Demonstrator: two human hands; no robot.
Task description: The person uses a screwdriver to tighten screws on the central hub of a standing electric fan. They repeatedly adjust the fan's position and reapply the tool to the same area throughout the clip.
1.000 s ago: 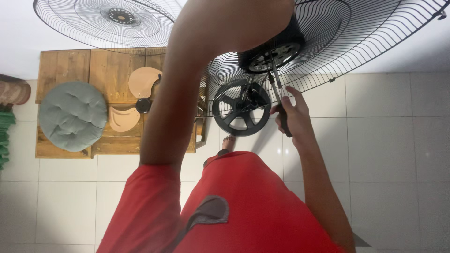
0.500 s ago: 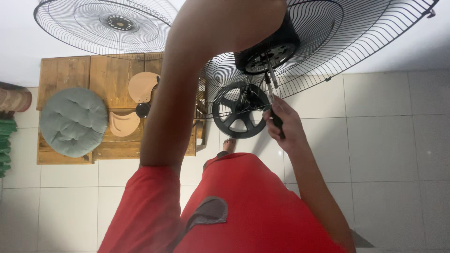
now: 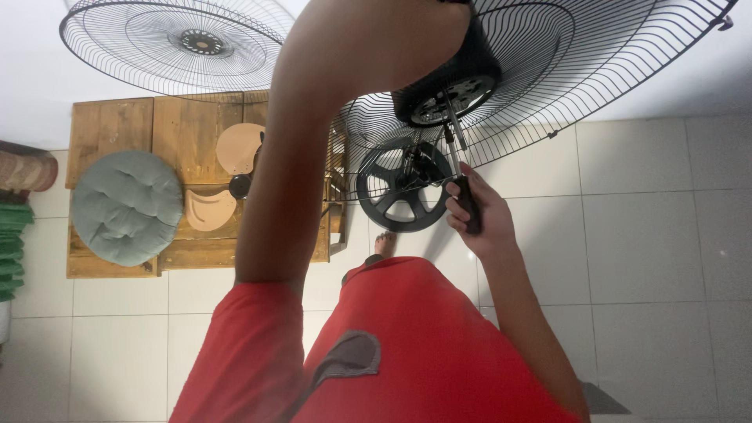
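Note:
My right hand [image 3: 484, 223] is closed around the black handle of a screwdriver [image 3: 468, 205]. Its metal shaft slants up to the black fan motor [image 3: 458, 74], which sits in the middle of a large black wire grille [image 3: 619, 70]. My left forearm [image 3: 313, 141] rises across the middle of the view towards the motor. The left hand itself is beyond the top edge. Just left of my right hand and below the motor, a black spoked round base [image 3: 399, 192] lies on the floor.
A second round wire grille [image 3: 180, 43] leans at the top left. On the white tiled floor stands a low wooden table [image 3: 117, 125] with a round green cushion [image 3: 125, 205] and tan fan blades [image 3: 235, 149]. My bare foot [image 3: 384, 243] shows beside the base.
My right hand has shifted slightly left and down with the screwdriver, still pointing it at the motor. The left arm stays raised.

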